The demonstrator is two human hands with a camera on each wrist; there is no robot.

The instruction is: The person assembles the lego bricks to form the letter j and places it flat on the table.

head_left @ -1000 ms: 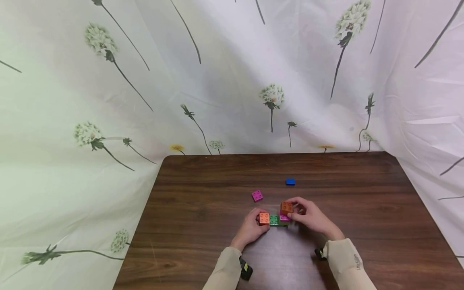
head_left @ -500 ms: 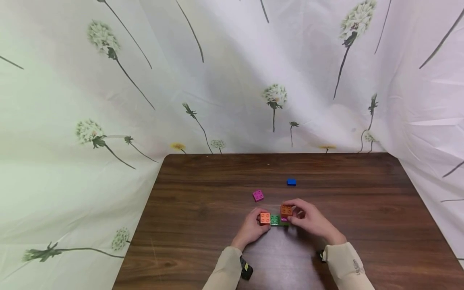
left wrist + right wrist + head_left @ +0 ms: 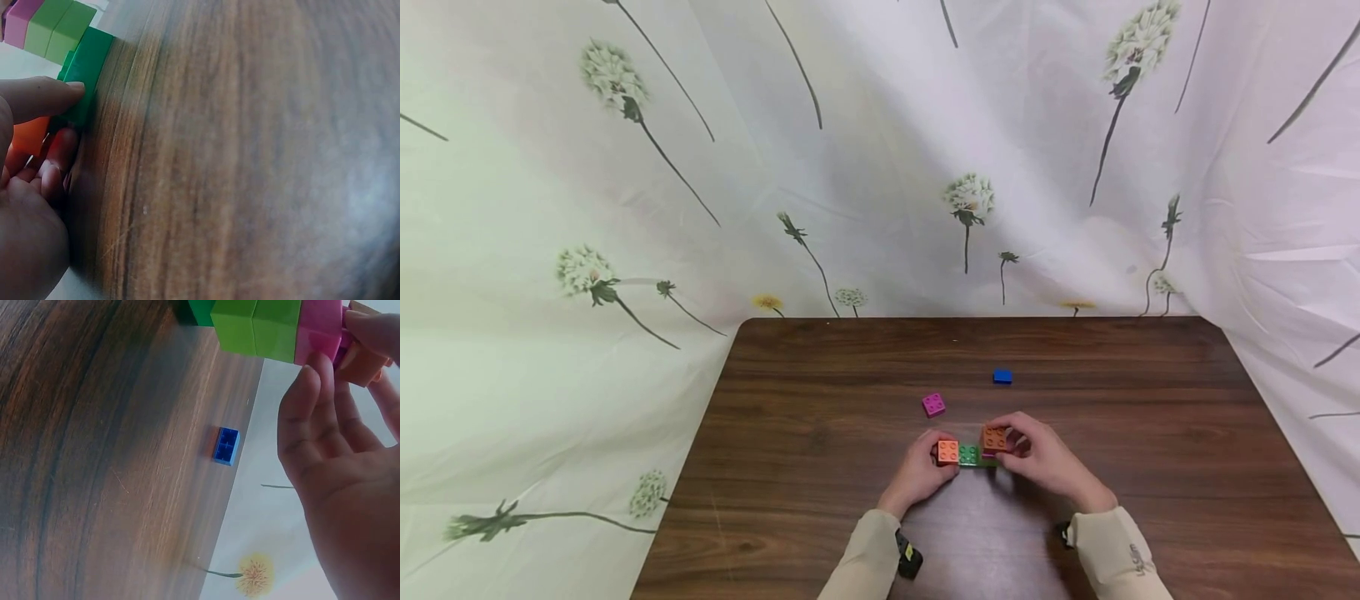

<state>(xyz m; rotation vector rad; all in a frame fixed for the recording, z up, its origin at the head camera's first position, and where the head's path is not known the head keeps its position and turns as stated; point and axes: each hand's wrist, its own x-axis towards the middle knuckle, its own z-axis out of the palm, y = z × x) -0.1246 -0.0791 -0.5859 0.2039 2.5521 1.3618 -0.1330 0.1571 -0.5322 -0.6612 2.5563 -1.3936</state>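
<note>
My left hand (image 3: 921,472) grips the left end of a long green brick (image 3: 92,72), thumb along its side. An orange brick (image 3: 948,452) sits on that end, between the fingers. Toward the other end rises a stack of two lime green bricks (image 3: 257,326) with a pink brick (image 3: 320,328) above them. My right hand (image 3: 1048,456) pinches a darker orange brick (image 3: 994,437) at the top of this stack. In the right wrist view this orange brick (image 3: 362,362) stands slightly tilted, with pink studs showing between it and the pink brick.
A loose magenta brick (image 3: 933,405) lies on the wooden table (image 3: 820,517) beyond the left hand. Farther back is a small blue brick (image 3: 1002,377), on its side in the right wrist view. A flower-print cloth (image 3: 880,167) hangs behind the table.
My right hand has lowered the darker orange brick slightly toward the near side, so it covers more of the pink brick. The left hand keeps its grip in place.
</note>
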